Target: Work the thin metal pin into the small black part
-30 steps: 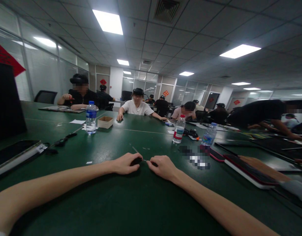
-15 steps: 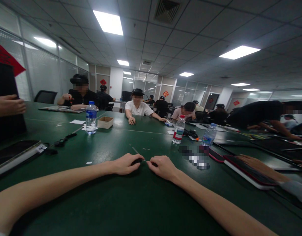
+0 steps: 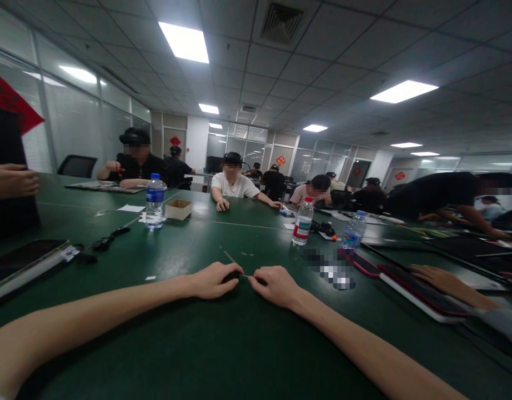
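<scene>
My left hand (image 3: 216, 280) and my right hand (image 3: 276, 284) rest close together on the green table (image 3: 239, 344). Each has its thumb and fingers drawn together in a pinch. A thin pale strip (image 3: 245, 276) shows in the small gap between the fingertips, held from both sides. Past my left fingertips a narrow, see-through length (image 3: 228, 255) slants up and away; whether it is the same piece I cannot tell. Its exact kind is too small to make out. A small white scrap (image 3: 150, 278) lies beyond my left forearm.
Water bottles (image 3: 155, 203) (image 3: 302, 222) (image 3: 353, 230) and a small open box (image 3: 178, 209) stand farther off. A tablet-like device (image 3: 26, 261) lies left. At right, another person's hand (image 3: 441, 280) rests by a red-edged device (image 3: 422, 294). Several people sit around.
My hands stay nearly still, pinching the strip in the same place. The whole view shifts down very slightly. The neighbour's hand at right moves a little to the right.
</scene>
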`<state>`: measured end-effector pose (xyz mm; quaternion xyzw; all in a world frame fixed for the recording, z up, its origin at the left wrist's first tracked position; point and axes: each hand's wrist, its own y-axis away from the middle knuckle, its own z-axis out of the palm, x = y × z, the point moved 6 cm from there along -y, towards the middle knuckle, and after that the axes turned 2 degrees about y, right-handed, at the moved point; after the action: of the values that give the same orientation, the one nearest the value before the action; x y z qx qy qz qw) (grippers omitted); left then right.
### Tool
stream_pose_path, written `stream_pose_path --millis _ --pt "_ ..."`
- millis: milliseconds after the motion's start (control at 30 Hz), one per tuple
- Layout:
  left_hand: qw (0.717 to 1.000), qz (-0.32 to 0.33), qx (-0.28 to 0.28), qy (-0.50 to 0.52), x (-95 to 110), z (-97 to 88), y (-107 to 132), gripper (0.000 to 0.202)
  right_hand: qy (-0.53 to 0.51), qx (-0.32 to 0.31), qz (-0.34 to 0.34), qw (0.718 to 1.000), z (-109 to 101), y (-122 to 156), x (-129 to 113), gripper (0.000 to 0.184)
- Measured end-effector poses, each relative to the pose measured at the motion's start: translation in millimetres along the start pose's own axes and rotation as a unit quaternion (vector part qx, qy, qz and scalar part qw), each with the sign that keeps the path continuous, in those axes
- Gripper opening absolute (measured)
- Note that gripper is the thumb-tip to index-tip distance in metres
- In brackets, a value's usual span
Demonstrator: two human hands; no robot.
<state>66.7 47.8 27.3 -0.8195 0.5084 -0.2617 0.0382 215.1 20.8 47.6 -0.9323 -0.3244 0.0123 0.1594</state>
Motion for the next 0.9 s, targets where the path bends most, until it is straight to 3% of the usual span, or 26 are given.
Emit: stream_pose_path --millis 900 --pt "0.999 0.012 -0.031 -0.026 3.5 3.0 1.2 0.033 0.023 -0.009 -0.032 0.999 0.2 3.8 -2.6 0.038"
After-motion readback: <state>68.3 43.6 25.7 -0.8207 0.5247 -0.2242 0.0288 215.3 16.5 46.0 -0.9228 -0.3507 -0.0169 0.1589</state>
